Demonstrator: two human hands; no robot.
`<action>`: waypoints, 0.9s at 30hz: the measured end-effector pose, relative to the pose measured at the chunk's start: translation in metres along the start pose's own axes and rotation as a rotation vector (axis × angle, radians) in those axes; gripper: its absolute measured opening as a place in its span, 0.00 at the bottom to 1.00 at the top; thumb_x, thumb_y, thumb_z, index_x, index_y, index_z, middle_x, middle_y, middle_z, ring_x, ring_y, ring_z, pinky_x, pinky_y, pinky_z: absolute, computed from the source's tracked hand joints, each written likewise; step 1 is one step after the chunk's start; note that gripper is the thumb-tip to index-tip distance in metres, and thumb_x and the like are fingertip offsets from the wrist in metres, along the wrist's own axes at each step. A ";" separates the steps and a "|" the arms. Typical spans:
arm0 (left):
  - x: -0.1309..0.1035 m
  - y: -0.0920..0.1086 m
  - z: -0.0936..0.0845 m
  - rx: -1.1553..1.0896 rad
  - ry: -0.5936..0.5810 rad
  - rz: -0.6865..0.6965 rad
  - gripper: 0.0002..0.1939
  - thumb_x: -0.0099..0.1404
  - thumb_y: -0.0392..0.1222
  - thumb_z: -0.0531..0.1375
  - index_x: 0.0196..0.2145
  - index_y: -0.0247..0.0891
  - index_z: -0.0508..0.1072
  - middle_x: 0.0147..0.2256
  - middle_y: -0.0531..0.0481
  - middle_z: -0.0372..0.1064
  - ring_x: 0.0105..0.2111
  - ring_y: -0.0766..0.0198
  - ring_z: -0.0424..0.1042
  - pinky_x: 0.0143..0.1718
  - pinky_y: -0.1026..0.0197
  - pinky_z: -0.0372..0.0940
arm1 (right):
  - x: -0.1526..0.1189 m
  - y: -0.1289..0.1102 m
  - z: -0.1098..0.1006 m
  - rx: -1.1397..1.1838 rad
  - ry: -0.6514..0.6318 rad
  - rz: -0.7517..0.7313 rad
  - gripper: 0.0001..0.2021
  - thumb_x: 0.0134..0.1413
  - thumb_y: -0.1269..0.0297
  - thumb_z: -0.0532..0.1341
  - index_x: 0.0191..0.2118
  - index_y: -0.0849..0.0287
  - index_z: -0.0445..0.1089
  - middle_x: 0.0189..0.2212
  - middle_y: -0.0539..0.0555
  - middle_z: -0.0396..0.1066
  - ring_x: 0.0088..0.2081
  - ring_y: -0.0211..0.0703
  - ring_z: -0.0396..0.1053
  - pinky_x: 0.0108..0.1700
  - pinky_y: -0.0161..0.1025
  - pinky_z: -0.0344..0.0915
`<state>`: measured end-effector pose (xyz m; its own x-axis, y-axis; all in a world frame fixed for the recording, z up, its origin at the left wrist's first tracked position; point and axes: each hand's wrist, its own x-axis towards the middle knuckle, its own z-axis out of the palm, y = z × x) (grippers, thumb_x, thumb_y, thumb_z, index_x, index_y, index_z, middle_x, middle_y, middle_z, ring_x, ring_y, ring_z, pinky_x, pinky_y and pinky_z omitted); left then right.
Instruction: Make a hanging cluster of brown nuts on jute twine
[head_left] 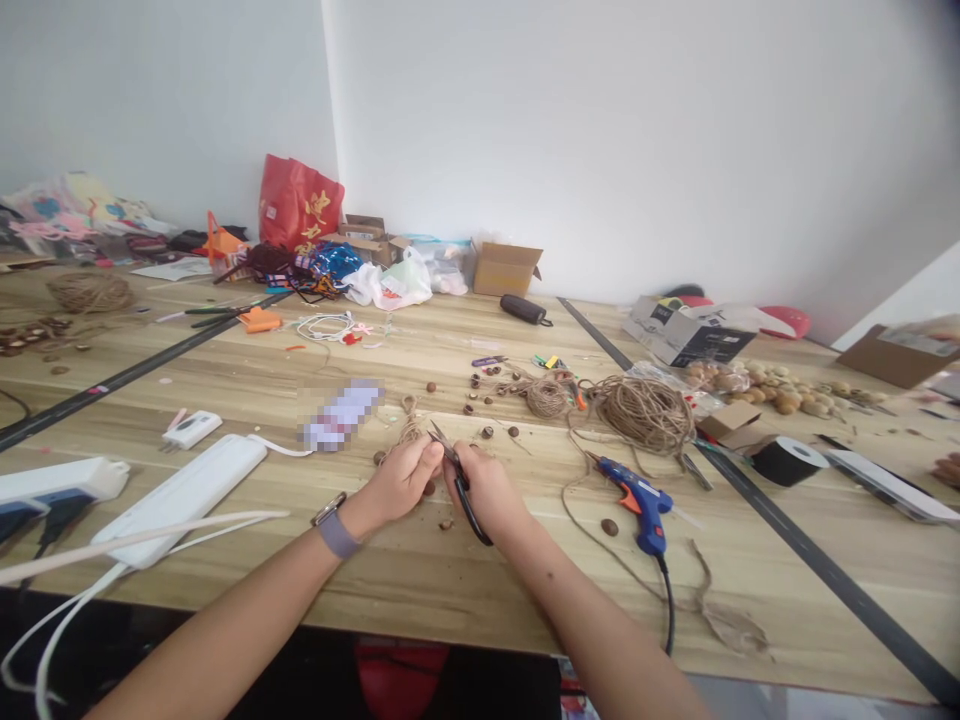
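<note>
Black-handled scissors point(471, 510) are in my right hand point(489, 492), their blades pointing up and to the left. My left hand point(399, 478) is closed in a pinch right beside the blades. A looped piece of brown twine point(409, 420) rises from behind my left fingers; whatever lies inside the pinch is too small to make out. Small dark brown nut-like pieces point(487, 432) lie scattered around both hands on the wooden table point(360, 590).
A blue glue gun point(637, 500) with its cord lies right of my right hand. Behind it are a large twine coil point(646, 412) and a smaller one point(546, 397). At left sit white power strips point(184, 495). Another person's hand point(948, 470) shows at the right edge.
</note>
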<state>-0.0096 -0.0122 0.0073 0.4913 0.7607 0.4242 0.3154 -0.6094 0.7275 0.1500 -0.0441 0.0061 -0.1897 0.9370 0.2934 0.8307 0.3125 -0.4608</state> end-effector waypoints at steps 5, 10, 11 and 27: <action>0.002 -0.003 0.003 0.162 0.050 -0.011 0.20 0.73 0.55 0.40 0.30 0.43 0.60 0.25 0.49 0.66 0.27 0.57 0.67 0.31 0.55 0.63 | 0.002 0.001 0.005 0.012 0.016 0.023 0.03 0.61 0.66 0.54 0.38 0.56 0.65 0.28 0.51 0.68 0.29 0.41 0.65 0.33 0.34 0.57; 0.003 -0.005 0.005 0.295 0.089 -0.003 0.22 0.73 0.56 0.38 0.31 0.42 0.61 0.29 0.45 0.69 0.31 0.54 0.70 0.34 0.54 0.64 | 0.000 -0.005 0.006 -0.033 -0.012 0.089 0.04 0.61 0.66 0.55 0.41 0.57 0.64 0.30 0.53 0.70 0.30 0.43 0.67 0.33 0.35 0.56; 0.003 -0.005 0.006 0.307 0.082 -0.009 0.22 0.73 0.56 0.38 0.31 0.42 0.61 0.28 0.45 0.68 0.30 0.54 0.69 0.33 0.54 0.64 | 0.000 -0.006 0.005 -0.048 -0.021 0.100 0.04 0.61 0.65 0.55 0.41 0.57 0.64 0.32 0.54 0.70 0.31 0.43 0.67 0.33 0.35 0.56; 0.001 -0.005 0.004 0.272 -0.025 0.053 0.23 0.73 0.57 0.38 0.28 0.43 0.60 0.25 0.47 0.66 0.26 0.57 0.67 0.30 0.56 0.62 | -0.002 -0.007 0.006 -0.041 -0.031 0.097 0.07 0.60 0.67 0.54 0.43 0.59 0.65 0.32 0.57 0.73 0.31 0.46 0.70 0.34 0.37 0.59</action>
<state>-0.0076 -0.0094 0.0024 0.5315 0.7226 0.4420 0.4939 -0.6883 0.5314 0.1416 -0.0474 0.0036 -0.1232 0.9671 0.2225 0.8667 0.2140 -0.4505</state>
